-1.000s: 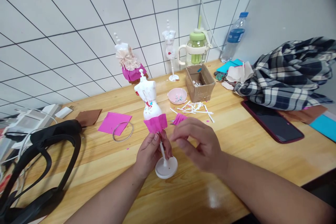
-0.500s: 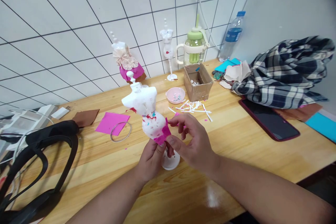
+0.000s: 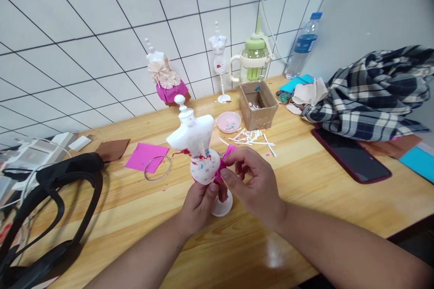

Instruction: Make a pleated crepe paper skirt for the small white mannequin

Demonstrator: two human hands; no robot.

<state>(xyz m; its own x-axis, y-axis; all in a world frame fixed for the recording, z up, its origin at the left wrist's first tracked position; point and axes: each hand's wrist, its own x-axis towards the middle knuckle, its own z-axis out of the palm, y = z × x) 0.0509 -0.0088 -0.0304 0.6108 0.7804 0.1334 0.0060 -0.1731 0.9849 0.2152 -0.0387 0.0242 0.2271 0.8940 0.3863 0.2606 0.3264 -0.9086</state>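
Craft workspace: mannequins (image 3: 194, 134), coloured sheets (image 3: 139, 156)

Both hands (image 3: 198, 202) (image 3: 253, 183) curl inward, close together.

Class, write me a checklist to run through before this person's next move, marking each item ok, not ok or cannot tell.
1. Left hand grips the mannequin: ok.
2. Right hand pinches the pink wrap: ok.
3. Mannequin upright: not ok, it tilts.
4. Pink wrap firmly attached: cannot tell, fingers partly cover it.
5. White strips tidied away: not ok, scattered in front of the cardboard box.
6. Pink bowl apart from both hands: ok.
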